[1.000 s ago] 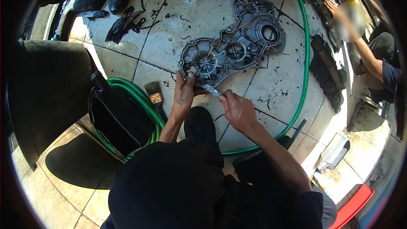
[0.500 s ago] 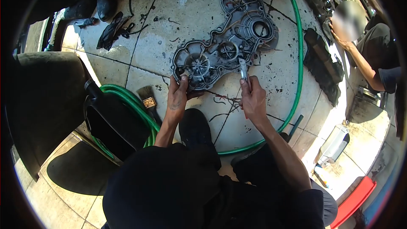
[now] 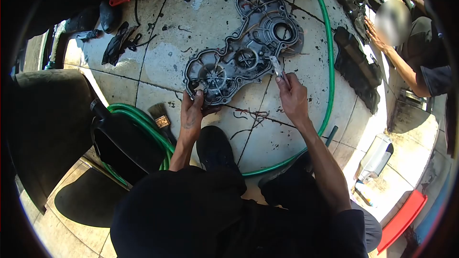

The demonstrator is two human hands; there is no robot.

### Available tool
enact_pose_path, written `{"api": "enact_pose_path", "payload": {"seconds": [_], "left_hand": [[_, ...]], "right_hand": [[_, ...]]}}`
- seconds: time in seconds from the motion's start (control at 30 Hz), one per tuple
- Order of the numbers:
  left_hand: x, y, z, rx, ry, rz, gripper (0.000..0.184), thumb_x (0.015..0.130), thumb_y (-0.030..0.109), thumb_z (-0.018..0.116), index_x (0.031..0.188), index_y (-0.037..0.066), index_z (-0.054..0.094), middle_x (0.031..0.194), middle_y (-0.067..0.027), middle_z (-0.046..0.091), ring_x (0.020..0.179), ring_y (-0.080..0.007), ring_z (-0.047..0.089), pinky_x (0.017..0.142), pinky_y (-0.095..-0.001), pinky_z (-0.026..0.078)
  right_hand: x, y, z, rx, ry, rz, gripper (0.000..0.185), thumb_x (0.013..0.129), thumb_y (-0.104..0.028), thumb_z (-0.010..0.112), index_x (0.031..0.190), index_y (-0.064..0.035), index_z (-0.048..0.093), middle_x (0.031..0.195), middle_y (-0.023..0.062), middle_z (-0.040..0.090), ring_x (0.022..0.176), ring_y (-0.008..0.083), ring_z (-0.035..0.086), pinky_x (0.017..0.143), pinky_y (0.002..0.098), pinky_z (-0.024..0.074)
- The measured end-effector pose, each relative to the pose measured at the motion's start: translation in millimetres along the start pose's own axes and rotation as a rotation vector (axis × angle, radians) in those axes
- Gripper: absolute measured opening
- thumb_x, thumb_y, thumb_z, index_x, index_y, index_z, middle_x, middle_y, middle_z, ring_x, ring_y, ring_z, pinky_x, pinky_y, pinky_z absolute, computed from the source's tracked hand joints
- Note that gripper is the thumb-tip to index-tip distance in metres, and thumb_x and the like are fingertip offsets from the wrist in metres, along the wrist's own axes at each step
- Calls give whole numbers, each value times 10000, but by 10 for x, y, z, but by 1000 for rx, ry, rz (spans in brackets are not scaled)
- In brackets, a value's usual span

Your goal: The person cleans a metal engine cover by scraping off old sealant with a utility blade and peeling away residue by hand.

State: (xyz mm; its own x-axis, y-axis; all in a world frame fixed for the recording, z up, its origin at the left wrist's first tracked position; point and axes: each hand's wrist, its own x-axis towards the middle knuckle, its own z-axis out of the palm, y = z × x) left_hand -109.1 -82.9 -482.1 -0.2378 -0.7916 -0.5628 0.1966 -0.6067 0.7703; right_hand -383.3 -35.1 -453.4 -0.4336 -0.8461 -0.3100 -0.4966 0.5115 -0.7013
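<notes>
A grey metal engine timing cover (image 3: 246, 69), ribbed and stained with dark oil, lies at an angle on the tiled floor. My left hand (image 3: 192, 110) grips its near left end, thumb on the rim and the other fingers mostly hidden beneath. In my closed right hand (image 3: 295, 98) is a slim silver-bladed utility knife (image 3: 277, 68). Its tip points at the cover's right-hand edge; I cannot tell if it touches. Thin dark and reddish strips (image 3: 253, 116) are scattered on the floor between my hands.
A green hose (image 3: 330, 67) curves around the right side and coils at left, beside a paintbrush (image 3: 160, 115) and a black jug (image 3: 126, 138). A red-handled tool (image 3: 122, 0) and black gloves (image 3: 114, 50) lie farther off. Another person (image 3: 401, 62) crouches at right near a dark part (image 3: 358, 69).
The whole view has shifted slightly left. My right hand and the knife have moved right and a little away from me relative to the cover. My left hand keeps its hold.
</notes>
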Motion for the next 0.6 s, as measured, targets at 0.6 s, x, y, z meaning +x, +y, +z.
{"api": "enact_pose_path", "payload": {"seconds": [0.6], "left_hand": [[90, 171, -59, 79, 100, 20, 347, 1053, 206, 488, 1328, -4, 462, 1130, -136, 657, 888, -236, 717, 693, -373, 648]], "right_hand": [[306, 267, -314, 421, -186, 141, 305, 1021, -294, 600, 1073, 6, 621, 645, 11, 530, 487, 62, 456, 439, 277, 384]]}}
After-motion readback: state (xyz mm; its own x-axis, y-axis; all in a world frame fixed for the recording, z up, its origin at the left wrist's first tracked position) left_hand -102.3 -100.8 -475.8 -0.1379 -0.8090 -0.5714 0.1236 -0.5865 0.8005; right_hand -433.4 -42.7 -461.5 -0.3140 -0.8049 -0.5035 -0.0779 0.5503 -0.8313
